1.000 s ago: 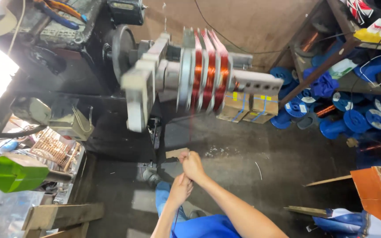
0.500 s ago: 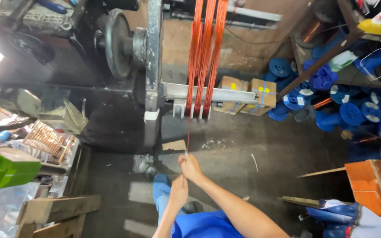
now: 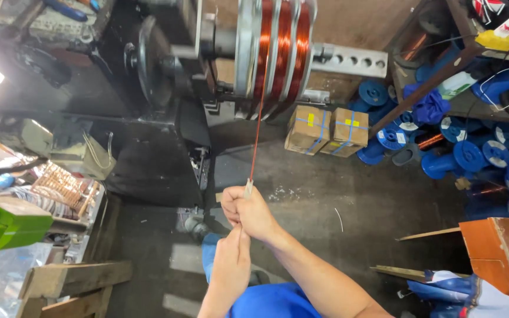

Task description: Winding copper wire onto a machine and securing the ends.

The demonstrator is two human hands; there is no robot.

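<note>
Head view, looking down past a winding machine to the floor.

Right hand (image 3: 248, 211) closed in a fist around a thin copper wire (image 3: 255, 141), thumb side up, with a small pale sleeve or tape piece sticking out at the top of the fist. Left hand (image 3: 231, 259) just below and nearer, closed too, touching the right wrist from under; cannot tell if gripping the same wire lower down, because hidden by the right hand. Wire stretched tight and nearly straight, going from the fist up and far to the coil former (image 3: 278, 53) at the top middle. On the former, three bands of reddish copper winding between grey metal discs, mounted on a horizontal shaft. Dark round wheel (image 3: 148, 59) on the left of the former, a grey perforated metal bar (image 3: 349, 59) on its right.

Far right on the floor, two small cardboard boxes (image 3: 328, 131) with blue tape, side by side. Further right, many blue spools (image 3: 472, 153) piled under a wooden shelf. Near right, an orange wooden box corner (image 3: 502, 247). Left side, a green plastic object (image 3: 7, 224) and a wooden plank (image 3: 72, 280) near it. Blue trousers (image 3: 266, 300) at the bottom middle.
</note>
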